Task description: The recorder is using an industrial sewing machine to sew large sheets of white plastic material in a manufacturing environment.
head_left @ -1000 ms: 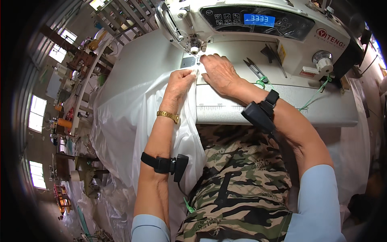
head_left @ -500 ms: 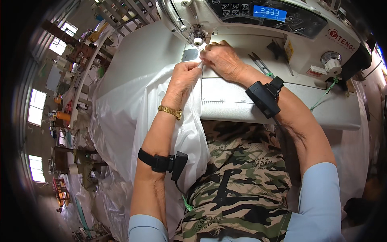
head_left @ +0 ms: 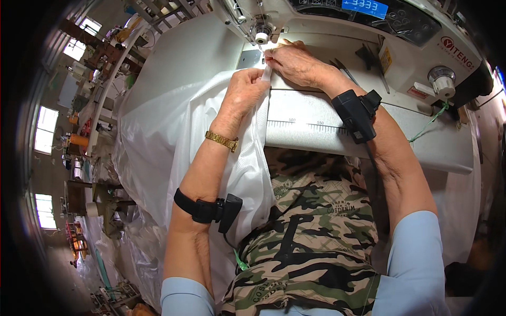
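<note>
White fabric (head_left: 211, 100) lies over the sewing machine's bed and drapes down off its front edge beside my lap. My left hand (head_left: 245, 90) is closed on the fabric's edge, just in front of the needle area. Fingers pinched, my right hand (head_left: 292, 62) grips the same edge a little farther in, close by the needle. Above both hands is the head of the sewing machine (head_left: 262, 32), lit by a small lamp. The needle tip and the fabric right under it are partly hidden by my fingers.
Thread snips (head_left: 345, 72) lie on the machine bed right of my right hand. A handwheel-like knob (head_left: 441, 81) sits at the machine's right, with a green cord (head_left: 429, 125) hanging from it. A ruler scale (head_left: 303, 125) runs along the table's front edge. Cluttered workbenches stand at far left.
The machine appears shifted slightly right and up in the picture. My left hand has moved a little nearer the needle, and a short strip of fabric now shows between my hands.
</note>
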{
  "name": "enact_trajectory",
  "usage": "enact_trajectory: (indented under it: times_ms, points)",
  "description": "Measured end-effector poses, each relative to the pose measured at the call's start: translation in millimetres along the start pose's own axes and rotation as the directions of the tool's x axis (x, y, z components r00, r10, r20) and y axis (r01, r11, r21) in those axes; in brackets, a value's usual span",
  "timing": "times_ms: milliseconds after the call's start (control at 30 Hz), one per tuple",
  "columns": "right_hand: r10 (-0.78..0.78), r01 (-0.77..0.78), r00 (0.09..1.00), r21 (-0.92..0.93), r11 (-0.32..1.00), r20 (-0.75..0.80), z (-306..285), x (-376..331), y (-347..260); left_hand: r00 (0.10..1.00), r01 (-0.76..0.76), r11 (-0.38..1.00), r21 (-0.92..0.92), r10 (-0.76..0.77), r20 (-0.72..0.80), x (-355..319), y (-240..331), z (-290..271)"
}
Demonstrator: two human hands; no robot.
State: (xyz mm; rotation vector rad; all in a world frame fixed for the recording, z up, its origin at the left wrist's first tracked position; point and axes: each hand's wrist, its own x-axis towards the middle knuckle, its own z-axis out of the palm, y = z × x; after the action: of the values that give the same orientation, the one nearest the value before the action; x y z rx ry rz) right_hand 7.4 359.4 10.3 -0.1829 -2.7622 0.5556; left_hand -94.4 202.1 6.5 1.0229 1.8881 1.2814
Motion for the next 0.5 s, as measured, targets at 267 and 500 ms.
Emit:
enact_trajectory:
  times_ms: [267, 500]
  points:
    - [0.083, -0.081, 0.996, -0.091, 0.993, 0.025, -4.1, 0.3, -10.9, 0.995, -0.027, 0.987, 0.155, 0.041, -0.09, -13.1, 6.1, 9.6]
    - [0.04, -0.04, 0.999, -0.117, 0.992, -0.003, -1.2, 5.0, -5.0, 0.952, -0.211, 0.855, 0.475, 0.289, -0.098, -19.3, 7.6, 11.8]
